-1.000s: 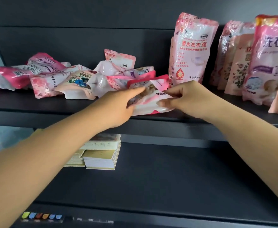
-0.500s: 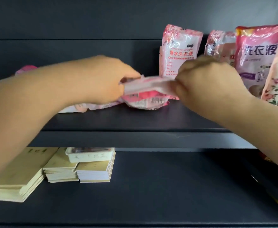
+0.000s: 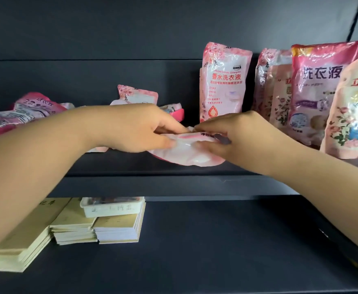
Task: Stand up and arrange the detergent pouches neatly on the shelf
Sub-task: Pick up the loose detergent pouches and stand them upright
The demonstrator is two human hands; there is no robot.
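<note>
A pink and white detergent pouch [image 3: 189, 154] lies flat at the front of the dark upper shelf [image 3: 131, 166]. My left hand [image 3: 140, 128] grips its left end and my right hand [image 3: 233, 139] pinches its right end. Behind my hands a pink pouch [image 3: 223, 81] stands upright against the back wall. Several more upright pouches [image 3: 322, 92] stand in a row on the right. To the left, behind my left forearm, several pouches [image 3: 31, 109] lie in a loose heap, partly hidden.
On the lower shelf [image 3: 216, 240], at the left, sit stacks of pale yellow booklets [image 3: 114, 230] with a white plastic tray [image 3: 112, 205] on top. A dark back panel closes off both shelves.
The pouch held between my hands has dropped from a lifted position onto the shelf front, now showing its pale underside. The view has shifted, revealing the heap on the left again.
</note>
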